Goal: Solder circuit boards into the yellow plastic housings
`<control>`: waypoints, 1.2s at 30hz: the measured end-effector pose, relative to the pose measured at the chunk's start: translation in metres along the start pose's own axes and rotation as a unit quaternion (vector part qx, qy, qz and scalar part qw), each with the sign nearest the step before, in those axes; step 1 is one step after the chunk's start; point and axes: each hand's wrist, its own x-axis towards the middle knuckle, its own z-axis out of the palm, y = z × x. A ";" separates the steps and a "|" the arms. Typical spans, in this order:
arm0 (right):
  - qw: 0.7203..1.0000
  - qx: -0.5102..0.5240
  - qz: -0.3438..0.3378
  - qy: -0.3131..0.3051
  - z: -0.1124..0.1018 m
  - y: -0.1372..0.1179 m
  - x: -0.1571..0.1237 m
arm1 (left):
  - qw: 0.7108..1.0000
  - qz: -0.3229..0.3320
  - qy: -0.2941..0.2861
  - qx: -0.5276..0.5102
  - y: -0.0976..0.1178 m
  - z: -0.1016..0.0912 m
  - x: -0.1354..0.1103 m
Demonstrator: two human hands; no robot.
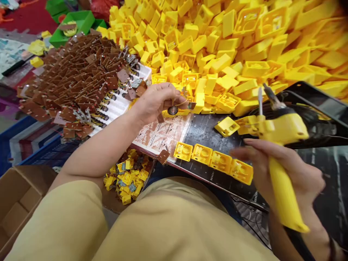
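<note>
My left hand [160, 95] is closed in a pinch on a small circuit board [191, 105], partly hidden by the fingers. From it a small round speaker [172, 110] hangs on thin wires. My right hand [301, 175], slightly blurred, grips a yellow soldering gun [282, 129], its tip pointing up and away from me. Between the hands, several open yellow plastic cases [202, 154] lie in a row along the near edge of the black board [202, 132]. Another yellow case [227, 126] sits just left of the gun.
A large heap of yellow cases [217, 43] fills the far side. Brown circuit boards [73, 72] with wired speakers are stacked on a white ribbed tray [122, 108] at left. Below my left arm is a box of filled yellow pieces [129, 177]; a cardboard box [24, 203] stands lower left.
</note>
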 end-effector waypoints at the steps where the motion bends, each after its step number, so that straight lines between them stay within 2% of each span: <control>1: 1.000 0.004 -0.017 -0.001 0.004 -0.002 0.008 | 1.000 0.004 -0.019 0.013 0.000 0.007 0.001; 4: 0.999 0.009 -0.049 -0.016 0.015 -0.003 0.030 | 0.997 0.020 -0.069 0.015 0.004 0.018 0.004; 7: 0.997 0.016 -0.060 -0.035 0.026 0.003 0.042 | 0.992 0.002 -0.098 -0.076 0.011 0.025 0.007; 11: 0.996 0.075 -0.034 -0.039 0.046 0.013 0.046 | 0.972 -0.046 -0.098 -0.210 0.017 0.035 0.007; 14: 0.994 0.107 -0.012 -0.004 0.055 0.014 0.046 | 0.971 -0.040 -0.087 -0.219 0.018 0.039 0.006; 17: 0.994 0.108 -0.001 0.009 0.052 0.010 0.047 | 0.987 0.012 -0.015 -0.161 0.015 0.032 0.011; 20: 0.996 0.083 -0.008 0.011 0.046 0.006 0.046 | 0.991 0.078 0.081 -0.069 0.008 0.012 0.022; 23: 0.997 0.078 -0.005 0.008 0.044 0.007 0.044 | 0.980 0.133 0.134 0.062 0.000 -0.011 0.028; 25: 0.997 0.080 0.000 0.000 0.043 0.007 0.043 | 0.954 0.184 0.143 0.188 -0.005 -0.018 0.024; 27: 0.997 0.081 0.005 -0.004 0.042 0.007 0.044 | 0.914 0.246 0.126 0.298 -0.011 -0.014 0.012; 29: 0.997 0.074 0.004 0.001 0.040 0.006 0.045 | 0.895 0.287 0.055 0.336 -0.017 0.000 -0.003; 31: 0.998 0.063 -0.002 0.013 0.037 0.003 0.046 | 0.891 0.306 -0.035 0.333 -0.023 0.020 -0.015; 33: 0.998 0.048 -0.017 0.023 0.035 0.001 0.047 | 0.897 0.305 -0.094 0.307 -0.028 0.039 -0.022; 36: 0.998 0.032 -0.043 0.023 0.030 -0.004 0.046 | 0.909 0.291 -0.104 0.280 -0.031 0.061 -0.024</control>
